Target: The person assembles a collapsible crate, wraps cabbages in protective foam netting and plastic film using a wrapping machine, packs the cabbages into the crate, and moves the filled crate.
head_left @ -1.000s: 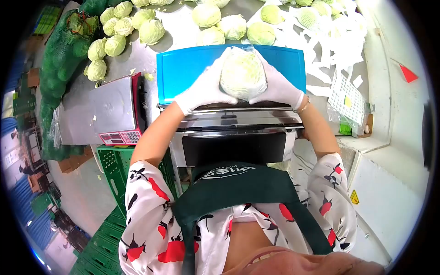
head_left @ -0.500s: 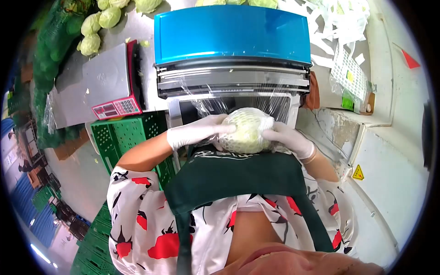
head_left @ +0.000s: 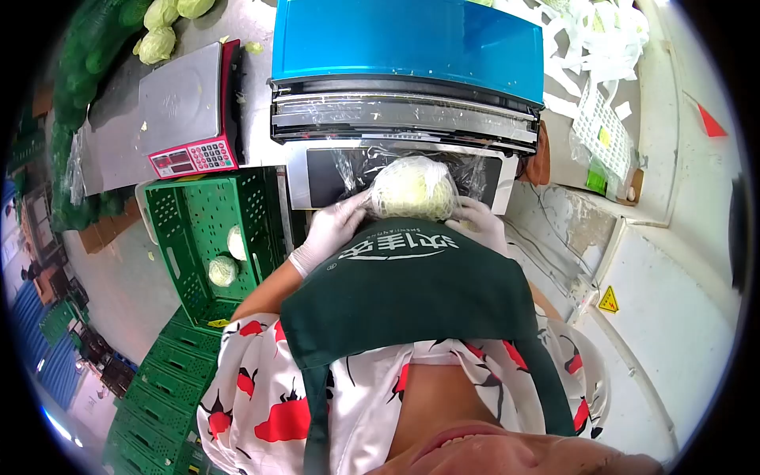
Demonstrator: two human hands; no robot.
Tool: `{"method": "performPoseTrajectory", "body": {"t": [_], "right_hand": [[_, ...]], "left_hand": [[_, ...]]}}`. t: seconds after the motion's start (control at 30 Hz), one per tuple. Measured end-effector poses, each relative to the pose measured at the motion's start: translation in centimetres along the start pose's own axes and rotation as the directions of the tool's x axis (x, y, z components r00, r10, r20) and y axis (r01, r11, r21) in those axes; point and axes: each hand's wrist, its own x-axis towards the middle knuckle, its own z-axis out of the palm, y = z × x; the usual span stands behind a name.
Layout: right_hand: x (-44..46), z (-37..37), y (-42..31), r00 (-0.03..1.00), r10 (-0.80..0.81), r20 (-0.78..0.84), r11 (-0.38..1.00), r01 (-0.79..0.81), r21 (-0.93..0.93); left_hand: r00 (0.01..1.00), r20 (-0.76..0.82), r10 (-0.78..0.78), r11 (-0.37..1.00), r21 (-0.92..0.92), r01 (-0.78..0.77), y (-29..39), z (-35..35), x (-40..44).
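Observation:
A pale green cabbage [head_left: 413,188] in a white mesh net, with clear film around it, sits on the front plate of the wrapping machine [head_left: 408,47], against my apron. My left hand [head_left: 331,231], in a white glove, holds the cabbage's lower left side, its fingertips partly under the film. On the lower right side, my gloved right hand [head_left: 481,225] presses in with bent fingers. Clear film [head_left: 344,162] lies wrinkled on the dark plate on both sides of the cabbage.
Left of the machine stands a red scale [head_left: 182,111], above a green crate [head_left: 198,245] holding two cabbages [head_left: 222,271]. More cabbages [head_left: 157,45] lie at the back left. White mesh nets [head_left: 606,127] lie on the right. Green crates [head_left: 162,396] are stacked at lower left.
The cabbage has moved slightly back, away from the machine's roller, and the film stretched up to it now lies lower. Both hands have slid down its sides; the view has tilted downward.

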Motion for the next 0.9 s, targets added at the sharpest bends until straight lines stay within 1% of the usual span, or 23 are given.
{"method": "performPoseTrajectory", "body": {"t": [0.03, 0.07, 0.1, 0.17, 0.2, 0.23, 0.3, 0.33, 0.37, 0.4, 0.47, 0.5, 0.53, 0.57, 0.6, 0.63, 0.67, 0.7, 0.73, 0.77, 0.8, 0.83, 0.9], "right_hand": [[-0.6, 0.7, 0.6, 0.953, -0.294, -0.077, 0.910, 0.255, -0.326], [-1.2, 2.0, 0.9, 0.960, -0.100, -0.263, 0.983, 0.054, -0.176], [-1.5, 1.5, 1.7, 0.958, 0.087, -0.273, 0.996, -0.076, 0.053], [-0.4, -0.3, -0.7, 0.879, 0.451, -0.156, 0.808, -0.327, 0.489], [-0.3, -0.4, -0.1, 0.843, 0.514, -0.157, 0.736, -0.339, 0.586], [-1.0, 0.0, 1.0, 0.802, 0.589, -0.096, 0.668, -0.416, 0.616], [-2.6, 1.3, 4.2, 0.696, 0.718, 0.031, 0.512, -0.557, 0.654], [-3.1, 2.0, 4.6, 0.565, 0.792, 0.232, 0.316, -0.703, 0.637], [-3.7, 3.9, 6.9, 0.579, 0.780, 0.238, 0.398, -0.753, 0.524], [-4.3, 6.5, 10.3, 0.597, 0.764, 0.245, 0.480, -0.780, 0.402], [-4.5, 12.4, 15.5, 0.881, 0.457, 0.121, 0.878, -0.469, 0.092], [-2.9, 13.8, 15.0, 0.772, 0.523, 0.361, 0.562, -0.631, 0.535], [-1.6, 14.1, 14.4, 0.884, 0.266, 0.385, 0.668, -0.457, 0.587], [-0.4, 14.4, 13.8, 0.926, -0.038, 0.377, 0.688, -0.249, 0.681], [0.9, 14.7, 13.1, 0.887, -0.314, 0.338, 0.615, -0.081, 0.784], [2.1, 13.3, 9.7, 0.825, -0.493, 0.277, 0.867, 0.492, 0.076], [3.8, 11.2, 6.1, 0.810, -0.422, 0.407, 0.906, 0.390, 0.164], [4.2, 9.7, 3.5, 0.828, -0.301, 0.472, 0.891, 0.067, 0.450], [4.7, 8.3, 0.9, 0.831, -0.174, 0.528, 0.708, -0.267, 0.653], [4.4, 7.4, -0.7, 0.788, -0.015, 0.615, 0.096, -0.611, 0.786], [5.9, 6.7, -2.7, 0.736, -0.065, 0.674, 0.002, -0.675, 0.738], [7.2, 7.1, -3.3, 0.772, -0.052, 0.634, 0.214, -0.611, 0.762], [8.3, 7.0, -5.4, 0.833, -0.028, 0.552, 0.425, -0.490, 0.761]], "left_hand": [[0.914, -0.276, 0.298, 0.951, 0.162, -0.262, 0.3, -0.1, 0.7], [0.938, -0.296, 0.182, 0.980, -0.017, -0.196, 0.0, 0.1, 0.8], [0.955, -0.292, 0.060, 0.972, -0.200, -0.122, -0.4, 0.5, 0.8], [0.943, -0.192, -0.273, 0.901, -0.395, 0.180, 3.8, -2.8, 1.1], [0.942, -0.150, -0.299, 0.823, -0.540, 0.175, 4.0, -3.8, 1.0], [0.951, -0.106, -0.291, 0.753, -0.638, 0.159, 2.9, -3.8, 0.7], [0.909, 0.171, -0.381, 0.616, -0.686, 0.387, 0.4, -1.2, -0.9], [0.835, 0.326, -0.442, 0.521, -0.665, 0.535, -1.8, 1.2, -1.7], [0.946, 0.168, -0.276, 0.802, -0.502, 0.323, -5.2, 4.9, -2.6], [0.952, 0.186, -0.244, 0.864, -0.404, 0.300, -4.7, 5.2, -1.7], [0.948, 0.277, -0.156, 0.966, -0.158, 0.206, -3.0, 6.6, 0.6], [0.932, 0.346, -0.108, 0.993, -0.013, 0.120, -2.8, 7.1, 1.7], [0.901, 0.423, 0.095, 0.985, 0.090, -0.145, -3.6, 7.7, 2.2], [0.899, 0.382, 0.213, 0.957, 0.102, -0.270, -4.1, 7.6, 2.4], [0.893, 0.334, 0.302, 0.933, 0.086, -0.348, -4.6, 7.2, 1.9], [0.877, 0.281, 0.389, 0.903, 0.072, -0.423, -5.0, 6.6, 2.0], [0.844, 0.349, 0.407, 0.873, 0.125, -0.472, -2.5, 3.2, 3.0], [0.855, 0.190, 0.483, 0.854, 0.111, -0.508, -1.4, 1.7, 3.9], [0.855, -0.064, 0.514, 0.858, 0.014, -0.514, 0.5, 0.0, 5.5], [0.914, -0.184, 0.361, 0.897, -0.201, -0.394, 3.0, -2.1, 6.4], [0.936, -0.296, 0.193, 0.847, -0.431, -0.311, 5.5, -4.3, 7.4], [0.983, -0.158, -0.098, 0.690, -0.722, -0.047, 7.5, -6.0, 7.7], [0.990, -0.110, 0.085, 0.609, -0.781, -0.139, 8.6, -4.9, 9.3]]}}
